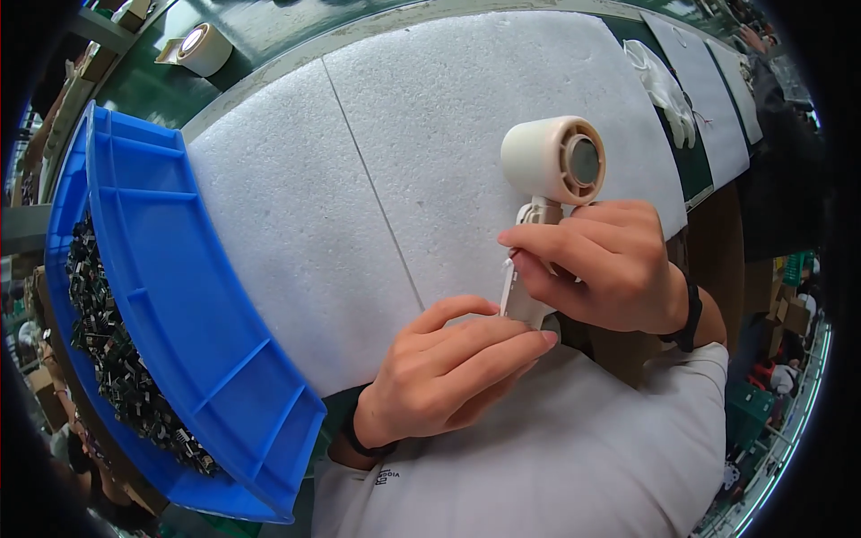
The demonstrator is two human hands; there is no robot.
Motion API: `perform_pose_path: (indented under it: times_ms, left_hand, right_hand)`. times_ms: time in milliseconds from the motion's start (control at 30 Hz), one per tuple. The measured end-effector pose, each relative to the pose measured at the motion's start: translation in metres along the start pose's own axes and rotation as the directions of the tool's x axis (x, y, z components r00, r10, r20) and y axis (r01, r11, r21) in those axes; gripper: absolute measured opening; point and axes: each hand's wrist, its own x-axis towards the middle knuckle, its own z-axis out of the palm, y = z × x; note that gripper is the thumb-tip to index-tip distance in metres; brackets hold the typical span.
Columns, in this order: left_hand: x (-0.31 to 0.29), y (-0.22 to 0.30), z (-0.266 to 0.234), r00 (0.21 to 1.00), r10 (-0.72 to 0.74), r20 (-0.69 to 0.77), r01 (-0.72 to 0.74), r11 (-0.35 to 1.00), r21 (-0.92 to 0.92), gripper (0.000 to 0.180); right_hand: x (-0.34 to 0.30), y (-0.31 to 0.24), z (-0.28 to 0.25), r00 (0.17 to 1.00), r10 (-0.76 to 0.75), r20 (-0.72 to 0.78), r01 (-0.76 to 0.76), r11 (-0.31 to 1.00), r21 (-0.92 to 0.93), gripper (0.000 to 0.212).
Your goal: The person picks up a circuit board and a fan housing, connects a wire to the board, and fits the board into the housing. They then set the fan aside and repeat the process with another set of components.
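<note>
A white handheld fan [529, 160] with a round, peach-rimmed head is held up in front of my body, its head pointing away from me. My left hand [453, 368] is closed around the lower end of its handle [525, 303]. Higher up, just below the fan head, the fingers of my right hand [603, 260] pinch at the handle. The handle looks opened along one side, with a thin white edge standing out near the right fingertips. My fingers hide much of the handle and whatever lies inside it.
A blue plastic bin [179, 269] with many small dark circuit boards [117, 359] stands at the left. White foam sheets [448, 108] cover the table. Another fan head [203, 50] sits at the far left, and white gloves [659, 85] lie at the far right.
</note>
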Motion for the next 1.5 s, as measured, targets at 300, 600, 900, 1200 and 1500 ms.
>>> perform_pose_path:
  times_ms: [300, 600, 900, 1200, 1500]
  left_hand:
    - [0.001, -0.002, 0.0, 0.999, -0.046, -0.015, 0.046, 0.999, 0.009, 0.034]
    - [0.002, 0.0, 0.0, 0.999, -0.047, -0.007, 0.047, 0.999, 0.001, 0.033]
    - [0.002, 0.001, 0.0, 0.999, -0.048, -0.001, 0.048, 0.999, 0.013, 0.034]
    - [0.003, 0.002, 0.0, 0.998, -0.061, 0.003, 0.061, 0.998, 0.015, 0.034]
    - [-0.003, -0.002, 0.003, 0.932, -0.188, -0.31, 0.193, 0.981, -0.016, 0.03]
  right_hand:
    - [0.01, -0.004, 0.008, 0.99, 0.138, -0.04, -0.139, 0.989, -0.045, 0.021]
    - [0.012, -0.01, 0.011, 0.997, 0.081, 0.014, -0.077, 0.98, -0.182, 0.019]
    - [0.009, -0.002, 0.002, 0.992, 0.07, 0.102, -0.064, 0.996, -0.063, 0.022]
    - [0.006, -0.005, 0.008, 1.0, -0.011, -0.02, 0.005, 0.964, -0.265, 0.019]
    - [0.002, -0.004, 0.015, 0.997, 0.077, -0.001, -0.076, 0.985, -0.157, 0.018]
